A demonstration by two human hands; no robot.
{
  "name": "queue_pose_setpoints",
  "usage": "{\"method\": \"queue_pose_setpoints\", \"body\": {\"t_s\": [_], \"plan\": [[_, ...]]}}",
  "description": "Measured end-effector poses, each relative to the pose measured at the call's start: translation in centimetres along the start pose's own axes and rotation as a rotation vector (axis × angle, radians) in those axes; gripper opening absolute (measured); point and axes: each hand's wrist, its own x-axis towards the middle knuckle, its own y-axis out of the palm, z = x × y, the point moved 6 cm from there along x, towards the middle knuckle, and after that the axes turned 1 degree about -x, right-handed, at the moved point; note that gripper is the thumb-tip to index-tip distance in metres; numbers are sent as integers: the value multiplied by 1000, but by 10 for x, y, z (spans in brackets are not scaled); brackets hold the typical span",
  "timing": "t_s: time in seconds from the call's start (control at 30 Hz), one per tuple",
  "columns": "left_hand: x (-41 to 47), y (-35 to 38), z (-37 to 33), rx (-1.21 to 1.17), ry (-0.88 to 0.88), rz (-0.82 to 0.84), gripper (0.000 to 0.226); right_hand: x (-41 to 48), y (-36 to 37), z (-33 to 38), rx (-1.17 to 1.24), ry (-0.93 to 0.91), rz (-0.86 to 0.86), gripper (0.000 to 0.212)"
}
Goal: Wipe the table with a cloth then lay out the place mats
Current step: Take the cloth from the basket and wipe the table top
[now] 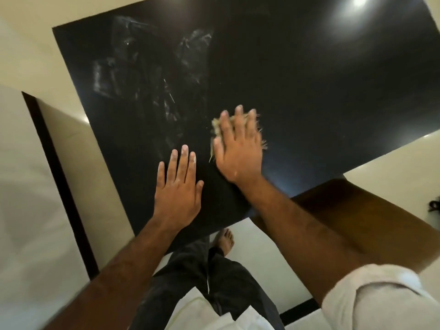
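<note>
A glossy black table [297,91] fills the upper middle of the head view. Whitish smears [133,77] cover its left half. My right hand [238,148] lies flat on a pale frayed cloth [216,126] near the table's middle, fingers spread and pressing it down. Only the cloth's fringed edges show around the fingers. My left hand [178,186] rests flat on the table near its front edge, fingers apart, holding nothing. No place mats are in view.
A brown wooden piece of furniture [371,217] sits at the table's lower right corner. Cream floor [28,163] surrounds the table, with a dark strip [59,182] on the left. My legs and a bare foot [225,241] stand at the front edge.
</note>
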Motion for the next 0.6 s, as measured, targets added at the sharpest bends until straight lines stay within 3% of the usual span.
{"method": "queue_pose_setpoints", "body": {"t_s": [0.13, 0.23, 0.37, 0.47, 0.53, 0.6], "plan": [[-24, 7, 11, 16, -32, 5, 79, -124, 19, 17, 44, -197, 204, 73], [-41, 11, 11, 32, -49, 28, 79, -172, 21, -24, -7, -145, 273, 75], [-63, 21, 1, 36, -58, 61, 79, -127, 1, -87, -13, 115, 133, 72], [-67, 22, -7, 30, -77, 51, 77, -67, -4, -92, 65, 226, 32, 74], [-62, 21, -7, 12, -76, 63, 78, -42, 0, -62, 55, 198, 22, 76], [-64, 19, -5, -22, -63, 58, 77, -51, 8, -16, 44, 50, 20, 75]]}}
